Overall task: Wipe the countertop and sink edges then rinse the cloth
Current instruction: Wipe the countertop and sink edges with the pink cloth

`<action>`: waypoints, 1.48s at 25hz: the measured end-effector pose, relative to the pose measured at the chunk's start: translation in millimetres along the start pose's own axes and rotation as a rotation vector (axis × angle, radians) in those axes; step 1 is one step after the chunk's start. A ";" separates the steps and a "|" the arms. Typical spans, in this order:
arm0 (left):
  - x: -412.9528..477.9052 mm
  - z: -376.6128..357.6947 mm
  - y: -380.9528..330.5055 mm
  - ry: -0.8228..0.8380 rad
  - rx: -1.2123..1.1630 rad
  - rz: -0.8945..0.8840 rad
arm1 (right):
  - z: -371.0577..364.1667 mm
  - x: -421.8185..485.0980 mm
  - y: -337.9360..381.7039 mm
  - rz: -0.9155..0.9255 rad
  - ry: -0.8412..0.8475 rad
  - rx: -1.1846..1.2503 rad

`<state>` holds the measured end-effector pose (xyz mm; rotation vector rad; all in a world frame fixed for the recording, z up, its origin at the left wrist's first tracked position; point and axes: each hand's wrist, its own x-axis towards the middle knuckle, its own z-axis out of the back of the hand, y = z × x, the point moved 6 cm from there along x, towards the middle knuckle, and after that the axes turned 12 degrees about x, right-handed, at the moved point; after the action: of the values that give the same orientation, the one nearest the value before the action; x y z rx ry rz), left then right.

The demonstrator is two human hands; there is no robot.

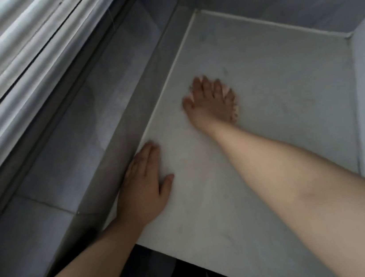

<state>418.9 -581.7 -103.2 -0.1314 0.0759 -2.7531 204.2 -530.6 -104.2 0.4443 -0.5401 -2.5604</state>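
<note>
left hand (144, 185) lies flat, fingers straight, on the pale grey stone tabletop (288, 105); blurred right hand (210, 102) presses it, fingers splayed.

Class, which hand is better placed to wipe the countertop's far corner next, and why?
Right. The right hand is stretched farther across the countertop, fingers spread, nearer that corner; the left hand lies flat by the near left edge.

Single wide-angle head cam, looking fwd & steeply down on worktop (265, 108) corner, close range. Forearms enter from bottom; left hand (146, 185) nearer lens, right hand (209, 103) farther in. Ribbed shutter (3, 57) upper left.
</note>
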 end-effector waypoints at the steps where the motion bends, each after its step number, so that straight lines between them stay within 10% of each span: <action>1: -1.7 1.1 1.0 -0.021 -0.047 0.030 | -10.4 3.9 18.0 0.010 0.012 0.016; 11: -6.2 7.4 10.7 -0.035 -0.352 0.099 | -33.8 -134.6 20.2 0.642 0.267 -0.169; 18: -2.5 -3.7 -8.5 0.104 0.177 -0.110 | 26.3 -108.7 -95.6 -0.059 -0.036 -0.171; 24: -4.0 -4.5 -11.2 0.145 0.188 -0.107 | -17.9 -194.5 -47.0 0.506 0.102 -0.242; 30: -10.5 -7.2 -21.6 0.124 0.227 -0.145 | 59.7 -113.1 -160.6 -0.288 -0.152 -0.037; 37: -11.8 -5.3 -26.0 0.054 0.220 -0.159 | -22.3 -252.7 -74.2 0.453 0.040 -0.273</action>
<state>419.6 -553.0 -107.6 -0.0038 -0.2329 -2.8995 394.3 -347.0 -104.1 0.2424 -0.2353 -2.1409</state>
